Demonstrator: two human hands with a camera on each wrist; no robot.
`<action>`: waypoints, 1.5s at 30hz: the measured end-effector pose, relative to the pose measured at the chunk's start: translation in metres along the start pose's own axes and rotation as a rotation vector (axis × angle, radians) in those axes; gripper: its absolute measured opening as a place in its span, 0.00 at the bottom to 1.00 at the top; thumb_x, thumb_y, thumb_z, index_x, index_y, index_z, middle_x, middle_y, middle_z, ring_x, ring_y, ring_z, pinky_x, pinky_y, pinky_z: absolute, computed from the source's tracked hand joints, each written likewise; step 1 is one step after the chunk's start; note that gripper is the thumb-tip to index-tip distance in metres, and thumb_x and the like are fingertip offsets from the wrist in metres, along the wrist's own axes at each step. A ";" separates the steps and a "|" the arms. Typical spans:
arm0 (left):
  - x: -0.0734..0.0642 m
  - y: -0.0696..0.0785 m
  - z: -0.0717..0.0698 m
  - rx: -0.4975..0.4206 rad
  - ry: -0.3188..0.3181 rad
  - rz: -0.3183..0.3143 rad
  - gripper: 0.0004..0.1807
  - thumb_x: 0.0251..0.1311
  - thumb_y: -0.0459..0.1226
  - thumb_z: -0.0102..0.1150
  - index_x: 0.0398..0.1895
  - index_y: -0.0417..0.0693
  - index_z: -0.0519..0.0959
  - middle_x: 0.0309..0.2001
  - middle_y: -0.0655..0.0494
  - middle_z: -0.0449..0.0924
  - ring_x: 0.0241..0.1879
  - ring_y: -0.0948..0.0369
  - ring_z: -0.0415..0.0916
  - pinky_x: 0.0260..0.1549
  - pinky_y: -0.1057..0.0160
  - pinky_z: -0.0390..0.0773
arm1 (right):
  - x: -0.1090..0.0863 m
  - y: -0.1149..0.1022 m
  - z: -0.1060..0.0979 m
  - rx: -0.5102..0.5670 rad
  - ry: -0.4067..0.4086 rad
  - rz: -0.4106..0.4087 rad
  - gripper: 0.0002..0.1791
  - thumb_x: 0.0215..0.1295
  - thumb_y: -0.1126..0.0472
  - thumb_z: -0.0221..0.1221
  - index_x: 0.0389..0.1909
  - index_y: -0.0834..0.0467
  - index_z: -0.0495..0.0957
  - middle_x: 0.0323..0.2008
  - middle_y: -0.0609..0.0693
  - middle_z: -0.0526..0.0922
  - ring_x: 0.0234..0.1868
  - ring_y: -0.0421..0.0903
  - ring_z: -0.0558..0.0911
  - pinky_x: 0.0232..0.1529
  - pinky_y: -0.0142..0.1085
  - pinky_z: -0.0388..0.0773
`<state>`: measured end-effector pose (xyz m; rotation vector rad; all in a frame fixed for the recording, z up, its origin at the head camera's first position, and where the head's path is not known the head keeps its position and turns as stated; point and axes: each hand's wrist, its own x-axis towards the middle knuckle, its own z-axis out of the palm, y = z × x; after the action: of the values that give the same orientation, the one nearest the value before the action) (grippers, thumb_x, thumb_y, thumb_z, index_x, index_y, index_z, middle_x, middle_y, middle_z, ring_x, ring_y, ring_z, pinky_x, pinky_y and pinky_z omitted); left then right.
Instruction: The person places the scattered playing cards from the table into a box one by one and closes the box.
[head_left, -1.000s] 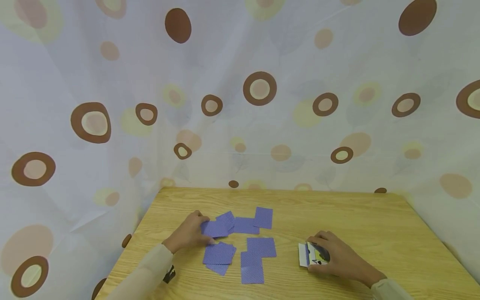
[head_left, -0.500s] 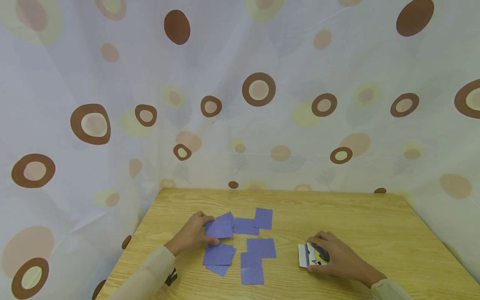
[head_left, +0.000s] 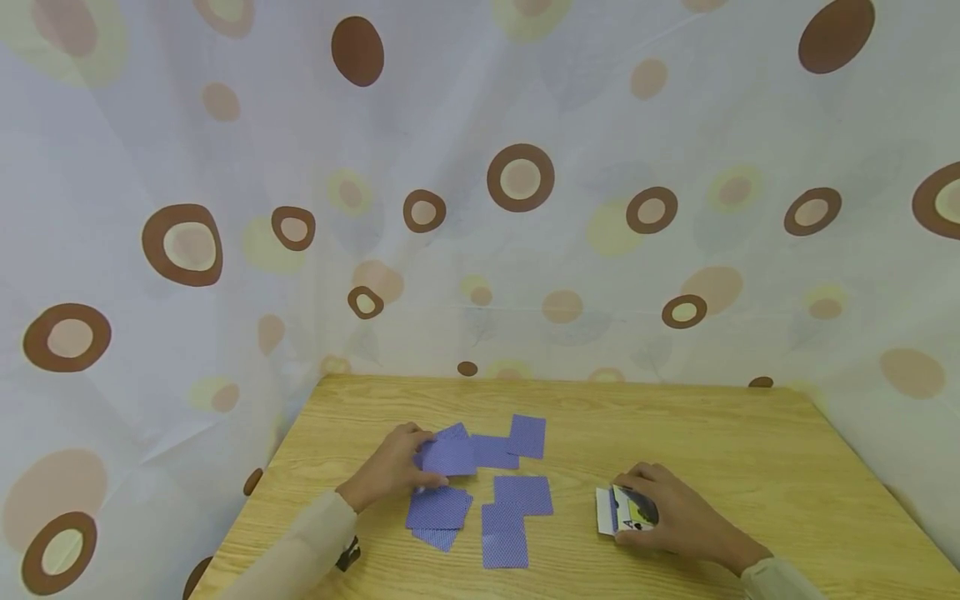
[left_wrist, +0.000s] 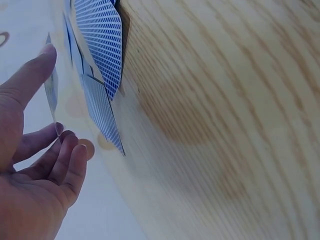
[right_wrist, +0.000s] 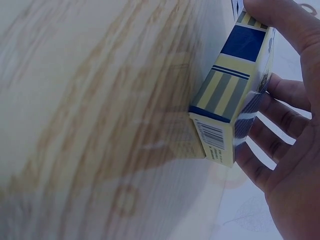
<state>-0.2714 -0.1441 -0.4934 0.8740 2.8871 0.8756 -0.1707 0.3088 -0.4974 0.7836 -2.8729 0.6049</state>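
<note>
A blue-backed playing card (head_left: 452,457) is pinched along its edges between the thumb and fingers of my left hand (head_left: 393,468). The left wrist view shows this card (left_wrist: 52,95) nearly edge-on, raised off the table. Below it in the head view lie more face-down cards (head_left: 438,508), overlapping each other. My right hand (head_left: 681,518) grips a playing card box (head_left: 632,510) on the table, its white flap turned out to the left and blue card edges at the mouth. In the right wrist view the box (right_wrist: 232,82) shows a striped side and a barcode end.
Several face-down cards lie in the middle of the wooden table (head_left: 712,433): an overlapping pair (head_left: 504,537) nearer, and others (head_left: 528,436) farther back. A patterned curtain (head_left: 570,250) hangs behind the table and along both sides.
My left hand has shifted slightly right with the card, which now covers more of the cards behind it. My right hand and the box have stayed in place.
</note>
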 end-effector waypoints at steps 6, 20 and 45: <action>0.001 0.007 0.002 0.008 -0.006 0.023 0.43 0.50 0.52 0.80 0.63 0.32 0.77 0.53 0.44 0.77 0.48 0.54 0.74 0.48 0.51 0.79 | 0.001 0.001 0.002 -0.012 0.006 -0.003 0.42 0.57 0.28 0.66 0.61 0.55 0.80 0.53 0.44 0.75 0.51 0.45 0.77 0.48 0.47 0.80; 0.004 0.015 0.006 -0.004 -0.019 0.078 0.45 0.54 0.57 0.76 0.65 0.34 0.76 0.55 0.46 0.76 0.51 0.55 0.74 0.49 0.53 0.79 | 0.001 -0.002 0.000 -0.004 0.010 -0.014 0.41 0.57 0.28 0.67 0.61 0.54 0.80 0.52 0.41 0.75 0.50 0.43 0.76 0.48 0.45 0.80; 0.006 0.035 0.016 -0.012 -0.053 0.135 0.43 0.55 0.59 0.74 0.64 0.37 0.78 0.61 0.45 0.75 0.58 0.54 0.72 0.55 0.55 0.78 | 0.001 -0.003 0.001 0.007 0.007 -0.015 0.41 0.57 0.29 0.67 0.61 0.56 0.80 0.52 0.42 0.75 0.50 0.43 0.76 0.47 0.45 0.80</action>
<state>-0.2567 -0.1089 -0.4877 1.0847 2.8022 0.8640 -0.1700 0.3059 -0.4969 0.8020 -2.8574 0.6148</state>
